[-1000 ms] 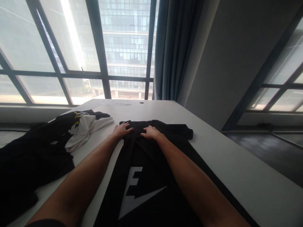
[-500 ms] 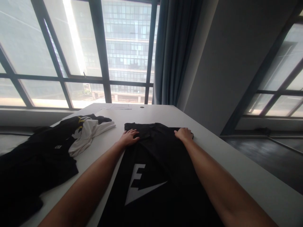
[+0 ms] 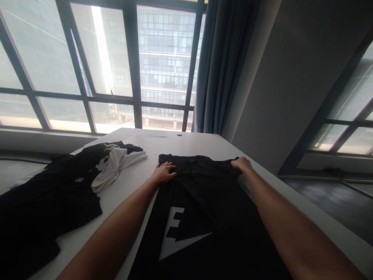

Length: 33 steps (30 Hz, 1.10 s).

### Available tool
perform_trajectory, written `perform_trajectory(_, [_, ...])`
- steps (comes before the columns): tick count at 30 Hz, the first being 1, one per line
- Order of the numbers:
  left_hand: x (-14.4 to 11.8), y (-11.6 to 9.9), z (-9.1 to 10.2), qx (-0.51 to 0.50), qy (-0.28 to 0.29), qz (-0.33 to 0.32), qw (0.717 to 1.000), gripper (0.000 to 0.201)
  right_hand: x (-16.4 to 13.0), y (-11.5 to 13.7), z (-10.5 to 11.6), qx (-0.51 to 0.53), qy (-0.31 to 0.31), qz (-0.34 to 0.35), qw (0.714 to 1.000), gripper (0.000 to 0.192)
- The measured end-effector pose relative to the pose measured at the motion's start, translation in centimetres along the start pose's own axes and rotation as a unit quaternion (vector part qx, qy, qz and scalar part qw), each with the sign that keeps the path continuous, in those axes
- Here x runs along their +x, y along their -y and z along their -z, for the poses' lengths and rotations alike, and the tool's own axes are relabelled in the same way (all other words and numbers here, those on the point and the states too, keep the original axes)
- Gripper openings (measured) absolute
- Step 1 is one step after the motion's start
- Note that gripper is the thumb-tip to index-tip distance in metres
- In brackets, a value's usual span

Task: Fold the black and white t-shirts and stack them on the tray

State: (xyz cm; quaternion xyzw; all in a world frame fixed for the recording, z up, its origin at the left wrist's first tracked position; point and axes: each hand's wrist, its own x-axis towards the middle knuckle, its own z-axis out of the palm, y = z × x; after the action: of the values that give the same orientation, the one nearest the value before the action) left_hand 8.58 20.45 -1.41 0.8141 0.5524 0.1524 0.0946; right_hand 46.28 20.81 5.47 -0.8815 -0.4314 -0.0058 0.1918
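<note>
A black shirt (image 3: 204,202) with a white letter and a pointed white print lies lengthwise on the white table. Flat on its far left part rests my left hand (image 3: 164,172), fingers spread and open. At the far right corner my right hand (image 3: 241,164) is closed, pinching the cloth. That corner is drawn out sideways, and the far edge runs roughly straight between both hands. The near end of the shirt passes out of the bottom of the view.
To the left lies a pile of clothes: a dark garment (image 3: 52,202) with a small pale logo, and a whitish cloth (image 3: 112,171). Papers (image 3: 148,133) lie at the white table's (image 3: 198,144) far end. Beyond stand windows and a grey-blue curtain (image 3: 221,70).
My right hand has moved outward to the right, pulling the shirt's far right corner with it. My left hand stays on the cloth. The view has shifted slightly.
</note>
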Motion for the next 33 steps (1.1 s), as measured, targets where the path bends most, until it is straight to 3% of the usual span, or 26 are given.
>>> perform_trajectory(3, [0.1,0.1,-0.1,-0.001,-0.003,0.005,1.000,0.056,-1.0,4.1,2.0,0.050,0.017,0.065,0.996,0.040])
perform_trajectory(6, [0.2,0.1,-0.1,-0.003,-0.002,0.008,1.000,0.056,-2.5,8.8,2.3,0.081,0.019,0.135,0.987,0.040])
perform_trajectory(11, [0.0,0.1,0.0,-0.010,0.000,0.004,1.000,0.055,-5.9,15.3,-1.0,0.136,0.039,0.208,0.968,0.043])
perform_trajectory(16, [-0.2,-0.2,0.2,-0.011,-0.005,0.001,1.000,0.055,-9.3,18.9,-4.3,0.191,0.112,0.260,0.940,0.049])
perform_trajectory(19, [-0.2,-0.3,0.3,-0.050,-0.025,0.022,0.998,0.062,-10.1,19.5,-5.2,0.230,0.258,0.271,0.898,0.062])
perform_trajectory(21, [-0.1,-0.3,0.3,-0.082,-0.043,0.045,0.995,0.062,-9.8,19.0,-5.5,0.242,0.308,0.280,0.877,0.066])
perform_trajectory(27, [0.1,-0.1,0.0,-0.078,-0.096,0.015,0.992,0.046,-8.3,15.0,-5.8,0.055,0.238,0.393,0.887,0.042])
perform_trajectory(30, [0.0,-0.2,0.2,-0.086,-0.117,0.011,0.989,0.048,-8.7,12.9,-6.3,-0.001,0.240,0.419,0.876,0.057])
perform_trajectory(33, [-0.4,-0.5,0.6,-0.080,-0.147,0.013,0.986,0.046,-9.6,11.6,-6.7,-0.002,0.202,0.406,0.892,0.070])
